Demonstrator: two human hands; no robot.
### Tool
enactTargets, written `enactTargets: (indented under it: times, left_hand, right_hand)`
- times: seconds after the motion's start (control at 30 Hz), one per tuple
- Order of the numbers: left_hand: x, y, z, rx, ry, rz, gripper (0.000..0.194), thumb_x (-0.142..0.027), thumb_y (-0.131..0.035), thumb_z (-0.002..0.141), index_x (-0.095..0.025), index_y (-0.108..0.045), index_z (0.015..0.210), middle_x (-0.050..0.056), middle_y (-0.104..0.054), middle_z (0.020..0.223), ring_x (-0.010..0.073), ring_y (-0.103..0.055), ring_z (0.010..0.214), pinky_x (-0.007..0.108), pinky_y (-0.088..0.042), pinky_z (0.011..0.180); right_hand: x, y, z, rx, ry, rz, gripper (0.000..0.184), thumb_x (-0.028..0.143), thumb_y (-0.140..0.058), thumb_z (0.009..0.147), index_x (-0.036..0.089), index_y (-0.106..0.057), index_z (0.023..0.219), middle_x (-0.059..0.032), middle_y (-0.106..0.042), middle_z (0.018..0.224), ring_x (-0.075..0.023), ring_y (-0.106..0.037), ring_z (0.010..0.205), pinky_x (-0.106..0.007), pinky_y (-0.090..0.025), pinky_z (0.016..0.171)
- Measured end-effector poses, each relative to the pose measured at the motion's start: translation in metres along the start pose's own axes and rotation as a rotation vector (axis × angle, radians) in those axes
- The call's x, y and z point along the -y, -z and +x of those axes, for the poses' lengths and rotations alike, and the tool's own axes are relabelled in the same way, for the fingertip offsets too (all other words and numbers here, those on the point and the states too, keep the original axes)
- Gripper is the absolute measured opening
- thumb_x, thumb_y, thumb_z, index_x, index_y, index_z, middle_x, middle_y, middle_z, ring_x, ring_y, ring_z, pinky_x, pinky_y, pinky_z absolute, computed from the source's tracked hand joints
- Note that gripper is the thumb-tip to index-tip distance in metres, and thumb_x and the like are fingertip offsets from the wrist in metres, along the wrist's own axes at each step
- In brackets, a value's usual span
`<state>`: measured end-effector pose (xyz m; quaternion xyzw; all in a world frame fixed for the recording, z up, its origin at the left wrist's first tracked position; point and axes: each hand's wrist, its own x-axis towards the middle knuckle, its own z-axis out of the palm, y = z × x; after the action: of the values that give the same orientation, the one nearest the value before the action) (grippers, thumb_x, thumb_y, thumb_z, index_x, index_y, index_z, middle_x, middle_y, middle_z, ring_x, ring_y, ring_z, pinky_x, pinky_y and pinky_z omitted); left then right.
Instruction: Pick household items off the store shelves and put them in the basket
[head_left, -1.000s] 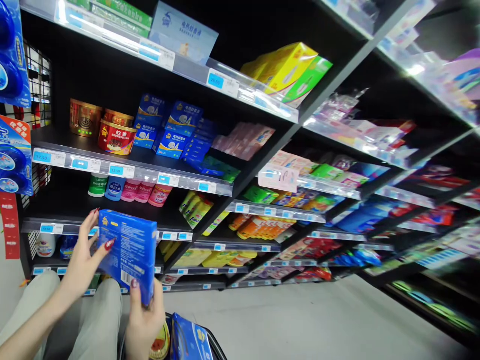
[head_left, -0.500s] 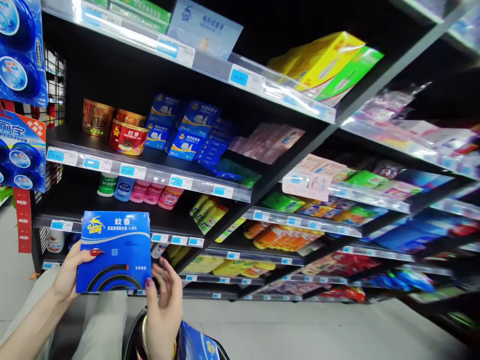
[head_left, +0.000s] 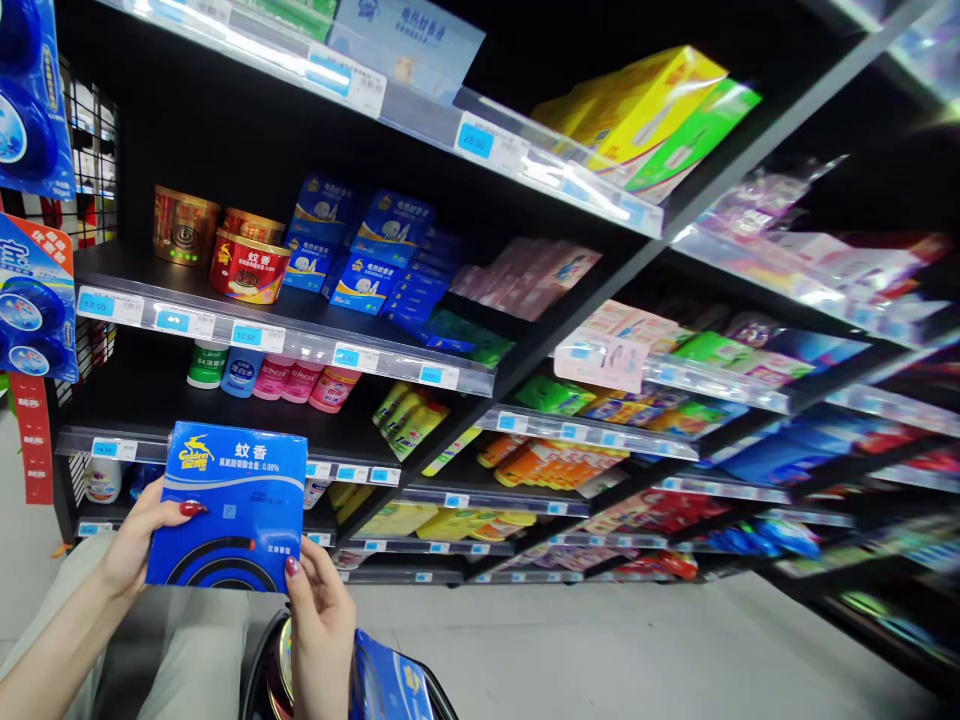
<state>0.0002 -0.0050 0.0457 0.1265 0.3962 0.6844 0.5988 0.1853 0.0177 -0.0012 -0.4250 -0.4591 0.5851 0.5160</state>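
Note:
Between my two hands is a flat blue mosquito coil box (head_left: 234, 510), its printed front towards me. My left hand (head_left: 142, 545) grips its left edge, thumb on the front and fingers behind. My right hand (head_left: 322, 625) pinches the lower right corner, with the thumb on the front and the fingers partly hidden behind. Below my right hand, a second blue box (head_left: 390, 680) leans in a black basket (head_left: 259, 665). A shiny gold-rimmed tin (head_left: 281, 670) also sits there, partly covered by my wrist.
Ahead stands a black shelf unit with red and gold tins (head_left: 249, 268), small blue boxes (head_left: 367, 280) and bottles (head_left: 270, 378). Blister packs (head_left: 34, 300) hang at the left. More stocked shelves run off to the right above a grey floor (head_left: 562, 650).
My right hand has closed on the box's lower right corner; before, its fingers were looser beside it. The box has shifted slightly right, and the view has moved a little.

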Motion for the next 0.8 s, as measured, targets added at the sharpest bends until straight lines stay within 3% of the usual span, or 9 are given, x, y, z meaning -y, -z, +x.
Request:
enactTargets:
  times: [0.3,0.4,0.47,0.57,0.63,0.73,0.8]
  left_hand:
    - [0.001,0.003,0.003,0.017,0.025,0.030,0.037,-0.020,-0.077,0.054,-0.017,-0.072,0.091,0.007,-0.078,0.084,0.0351,-0.068,0.099,0.044,-0.056,0.087]
    - [0.012,0.006,0.005,-0.011,0.064,0.079,0.039,-0.023,-0.078,0.057,-0.017,-0.072,0.095,0.007,-0.077,0.088,0.0338,-0.068,0.099,0.042,-0.055,0.089]
    - [0.027,0.015,0.006,0.041,0.112,0.172,0.045,-0.027,-0.079,0.060,-0.018,-0.070,0.102,0.009,-0.076,0.100,0.0333,-0.067,0.103,0.041,-0.053,0.091]
    - [0.056,0.049,0.006,0.177,0.181,0.323,0.057,-0.038,-0.076,0.070,-0.022,-0.062,0.123,0.013,-0.068,0.122,0.0334,-0.060,0.115,0.043,-0.050,0.094]
    - [0.075,0.083,0.004,0.151,0.217,0.418,0.054,-0.043,-0.070,0.076,-0.025,-0.060,0.127,0.015,-0.064,0.128,0.0329,-0.057,0.120,0.045,-0.049,0.094]
    - [0.098,0.136,-0.002,0.059,0.311,0.546,0.040,-0.052,-0.068,0.076,-0.030,-0.071,0.110,0.010,-0.072,0.114,0.0309,-0.066,0.107,0.042,-0.051,0.089]
    - [0.110,0.161,-0.007,0.016,0.339,0.624,0.032,-0.057,-0.066,0.074,-0.036,-0.075,0.096,0.005,-0.076,0.105,0.0292,-0.069,0.098,0.039,-0.053,0.083]
  right_hand:
    - [-0.008,-0.001,0.001,0.004,0.026,0.012,0.038,0.047,-0.070,0.079,0.017,-0.065,0.102,-0.0077,-0.072,0.089,-0.0202,-0.068,0.081,-0.034,-0.055,0.082]
    - [-0.017,-0.003,0.002,0.056,-0.008,0.058,0.038,0.046,-0.069,0.079,0.017,-0.065,0.102,-0.0068,-0.072,0.089,-0.0190,-0.067,0.080,-0.032,-0.055,0.078]
    - [-0.029,0.008,0.000,0.042,-0.076,0.109,0.040,0.048,-0.071,0.076,0.015,-0.066,0.099,-0.0065,-0.072,0.087,-0.0187,-0.067,0.078,-0.031,-0.055,0.074]
    - [-0.059,0.054,-0.011,-0.146,-0.245,0.172,0.047,0.052,-0.076,0.067,0.015,-0.066,0.093,-0.0049,-0.072,0.082,-0.0181,-0.065,0.066,-0.028,-0.055,0.058]
    - [-0.088,0.099,-0.028,-0.337,-0.336,0.173,0.051,0.053,-0.080,0.059,0.015,-0.066,0.090,-0.0038,-0.072,0.081,-0.0179,-0.065,0.060,-0.028,-0.054,0.051]
    - [-0.137,0.160,-0.059,-0.600,-0.452,0.175,0.061,0.051,-0.086,0.045,0.017,-0.063,0.090,-0.0022,-0.071,0.079,-0.0195,-0.067,0.058,-0.032,-0.057,0.057]
    - [-0.172,0.180,-0.077,-0.701,-0.534,0.196,0.067,0.050,-0.088,0.034,0.019,-0.061,0.088,-0.0001,-0.070,0.074,-0.0208,-0.067,0.055,-0.035,-0.058,0.059]
